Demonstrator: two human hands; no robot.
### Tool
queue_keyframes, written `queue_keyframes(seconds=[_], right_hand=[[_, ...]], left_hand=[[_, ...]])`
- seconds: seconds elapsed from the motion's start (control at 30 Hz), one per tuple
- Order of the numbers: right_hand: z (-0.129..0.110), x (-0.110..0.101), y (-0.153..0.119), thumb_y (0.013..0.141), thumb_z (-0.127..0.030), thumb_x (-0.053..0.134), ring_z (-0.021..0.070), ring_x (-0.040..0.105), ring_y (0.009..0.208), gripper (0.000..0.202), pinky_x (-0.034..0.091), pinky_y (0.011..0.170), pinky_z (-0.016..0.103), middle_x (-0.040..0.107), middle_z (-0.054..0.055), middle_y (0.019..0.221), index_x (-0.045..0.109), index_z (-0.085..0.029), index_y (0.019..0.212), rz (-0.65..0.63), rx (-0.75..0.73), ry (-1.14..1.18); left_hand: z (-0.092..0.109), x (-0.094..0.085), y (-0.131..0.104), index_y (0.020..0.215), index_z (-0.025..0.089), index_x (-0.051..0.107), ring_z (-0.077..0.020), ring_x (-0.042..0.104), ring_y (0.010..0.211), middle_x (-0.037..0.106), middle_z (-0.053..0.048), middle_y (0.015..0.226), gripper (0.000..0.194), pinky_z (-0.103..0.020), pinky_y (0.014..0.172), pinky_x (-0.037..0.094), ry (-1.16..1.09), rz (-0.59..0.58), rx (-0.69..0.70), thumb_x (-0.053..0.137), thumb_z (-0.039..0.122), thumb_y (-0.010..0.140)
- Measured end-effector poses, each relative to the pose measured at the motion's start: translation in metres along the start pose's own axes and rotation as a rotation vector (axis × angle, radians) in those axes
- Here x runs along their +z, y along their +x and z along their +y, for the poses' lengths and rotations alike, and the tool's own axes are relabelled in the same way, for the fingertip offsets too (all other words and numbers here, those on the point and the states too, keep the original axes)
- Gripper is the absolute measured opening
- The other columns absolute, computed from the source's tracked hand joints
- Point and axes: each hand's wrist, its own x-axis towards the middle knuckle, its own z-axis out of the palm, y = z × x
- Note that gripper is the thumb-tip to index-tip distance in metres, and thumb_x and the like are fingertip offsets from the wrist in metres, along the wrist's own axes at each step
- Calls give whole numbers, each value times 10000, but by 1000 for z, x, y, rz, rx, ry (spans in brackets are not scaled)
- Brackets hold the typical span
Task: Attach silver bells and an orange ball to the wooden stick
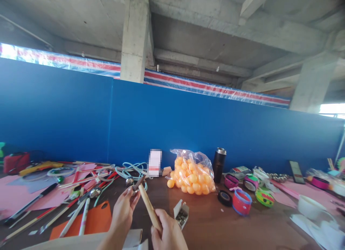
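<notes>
Evidently, your right hand had its fingers wrapped round the wooden handle for control, above the bench toward its near edge; your left hand, fingers bunched by the dark end, perhaps steadied it, its grip unclear.

The right hand covers the lower end of the wooden handle; the bottom edge crops both arms. The left hand partly covers a silver item. The white panel is pixelated. Metal pieces inside the small box: too small to identify
</notes>
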Motion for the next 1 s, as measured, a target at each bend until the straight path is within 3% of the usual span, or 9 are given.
queue_keyframes(seconds=[0.3,1.0], right_hand=[[-6,-7,1,639,-55,465,187,626,725,422,464,656,222,654,36,801,537,-202,1028,-26,8,12],[-4,-3,0,631,-67,470,183,614,682,394,450,605,214,640,30,755,545,-197,996,17,1,14]], left_hand=[[0,-1,0,725,106,603,-100,625,697,624,-48,797,119,-347,830,515,-12,-12,10,512,59,786],[0,0,1,723,106,609,-105,622,684,632,-56,784,153,-296,729,553,-31,-18,-2,490,31,784]])
